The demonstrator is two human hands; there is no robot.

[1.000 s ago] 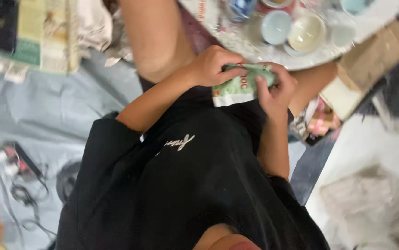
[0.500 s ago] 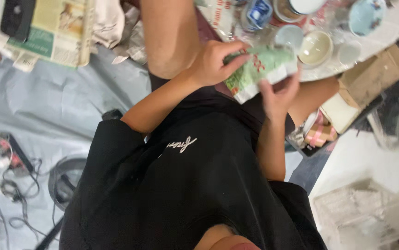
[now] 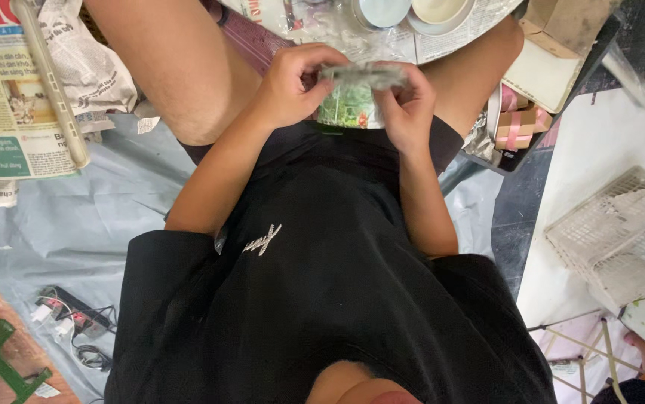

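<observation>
Compared with half a second back, the small green and white plastic packet (image 3: 352,101) has come down closer to the lap and been turned, so its top edge now faces up as a thin grey strip instead of showing its broad printed side. The view has also slid, so the bowls that sat just past the hands are now cut off at the top of the frame.

Fingers now: the left hand (image 3: 292,84) has its thumb and curled fingers pinched tight on the left end of the packet's top edge. The right hand (image 3: 406,105) does the same on the right end, fingers folded over the strip, thumb behind it as far as I can tell. Both are closed narrow on the packet, no gap showing. The packet hangs between the two hands, above the black shirt (image 3: 322,299), between the bare knees.

Around it: a pale blue bowl (image 3: 384,10) and a cream bowl (image 3: 437,9) sit on a newspaper-covered surface (image 3: 449,41) just beyond the hands. A folded newspaper (image 3: 16,112) lies off to the left on the grey plastic floor sheet (image 3: 75,224), and a white wire basket (image 3: 621,232) is well apart to the right.
</observation>
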